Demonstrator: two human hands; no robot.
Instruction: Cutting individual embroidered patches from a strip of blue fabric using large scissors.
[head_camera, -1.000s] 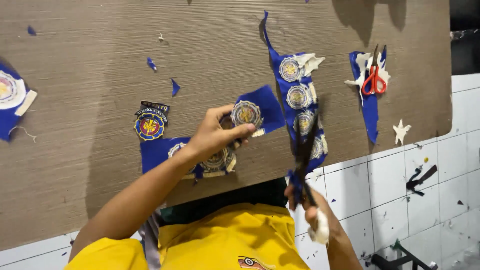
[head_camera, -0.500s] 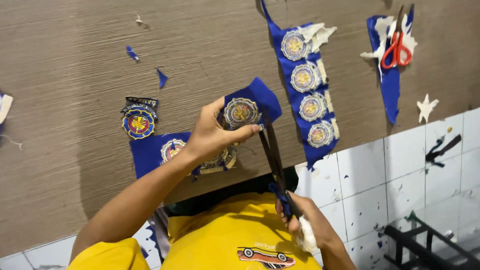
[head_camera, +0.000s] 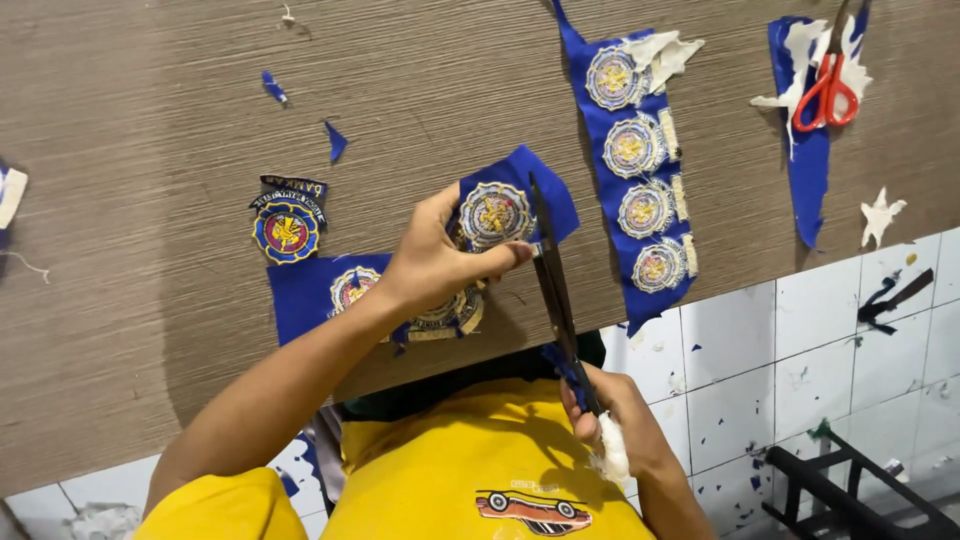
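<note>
red-handled scissors (head_camera: 826, 88), strip of round badges (head_camera: 633, 170), finished badge (head_camera: 287, 222)

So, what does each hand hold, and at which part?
Left hand pinches the blue fabric piece with a round patch at its left edge; right hand holds the dark scissors by the handles.

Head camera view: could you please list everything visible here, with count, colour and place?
held badge piece: one, blue with round gold emblem, in left hand
black scissors: one, in right hand, blades at the held piece
badge strip: one, blue, four emblems, right of centre
blue cloth: one, with emblems, under left wrist
cut badge: one, blue, red and gold, left
red scissors: one, top right
board: one, brown
tiled floor: white
left hand: one
right hand: one
</note>
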